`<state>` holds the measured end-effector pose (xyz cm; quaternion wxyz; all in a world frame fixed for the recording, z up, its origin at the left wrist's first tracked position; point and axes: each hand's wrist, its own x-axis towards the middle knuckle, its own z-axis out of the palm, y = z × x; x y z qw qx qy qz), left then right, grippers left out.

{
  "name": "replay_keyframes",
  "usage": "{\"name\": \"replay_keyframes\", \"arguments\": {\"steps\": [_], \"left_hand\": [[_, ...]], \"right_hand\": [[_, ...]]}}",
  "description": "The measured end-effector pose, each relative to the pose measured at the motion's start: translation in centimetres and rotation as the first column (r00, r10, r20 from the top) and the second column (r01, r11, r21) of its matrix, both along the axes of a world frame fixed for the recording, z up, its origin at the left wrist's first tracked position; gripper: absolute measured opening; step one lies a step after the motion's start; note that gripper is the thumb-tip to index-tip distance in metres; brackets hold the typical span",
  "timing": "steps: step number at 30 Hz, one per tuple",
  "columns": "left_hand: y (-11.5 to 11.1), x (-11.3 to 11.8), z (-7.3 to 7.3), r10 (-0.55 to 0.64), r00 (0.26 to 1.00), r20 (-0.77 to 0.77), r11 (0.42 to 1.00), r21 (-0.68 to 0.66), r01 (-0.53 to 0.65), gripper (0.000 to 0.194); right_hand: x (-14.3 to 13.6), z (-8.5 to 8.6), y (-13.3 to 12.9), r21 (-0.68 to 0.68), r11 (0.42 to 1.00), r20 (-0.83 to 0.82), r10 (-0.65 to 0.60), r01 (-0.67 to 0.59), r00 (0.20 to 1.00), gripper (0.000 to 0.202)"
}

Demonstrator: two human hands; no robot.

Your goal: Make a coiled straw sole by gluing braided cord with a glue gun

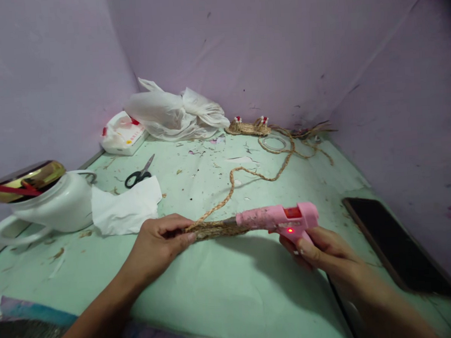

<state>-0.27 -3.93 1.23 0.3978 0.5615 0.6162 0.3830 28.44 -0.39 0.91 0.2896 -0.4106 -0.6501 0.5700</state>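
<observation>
My left hand (pixel 163 243) pinches the left end of a flat woven straw piece (pixel 217 230) near the table's front. A braided cord (pixel 232 186) runs from that end back across the table. My right hand (pixel 315 247) is wrapped round the handle of a pink glue gun (pixel 275 218), whose red light is on. The gun points left, its dark nozzle at the upper edge of the straw piece; whether the tip touches it cannot be made out.
White teapot (pixel 64 207) and paper (pixel 127 207) at left; black scissors (pixel 138 176) behind them. A tissue box (pixel 123 136), plastic bag (pixel 177 113), beaded straw piece (pixel 248 127) and tape ring (pixel 274 143) stand at the back. A phone (pixel 395 241) lies right.
</observation>
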Motion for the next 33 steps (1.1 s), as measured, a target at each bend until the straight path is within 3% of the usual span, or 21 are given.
{"name": "replay_keyframes", "arguments": {"steps": [10,23,33], "left_hand": [[0.1,0.0,0.0,-0.001,1.000,-0.021,1.000,-0.009,0.001,0.014],[0.0,0.2,0.5,0.004,1.000,0.002,1.000,-0.016,-0.004,0.013],[0.0,0.3,0.6,-0.001,1.000,-0.008,1.000,0.018,0.001,0.012]], "right_hand": [[1.3,0.0,0.3,0.079,0.997,0.011,0.004,-0.005,1.000,0.030],[1.7,-0.5,0.1,0.073,0.996,-0.008,-0.056,0.057,0.998,0.026],[1.6,-0.2,0.0,0.058,0.998,0.028,-0.030,0.028,0.999,0.029]]}}
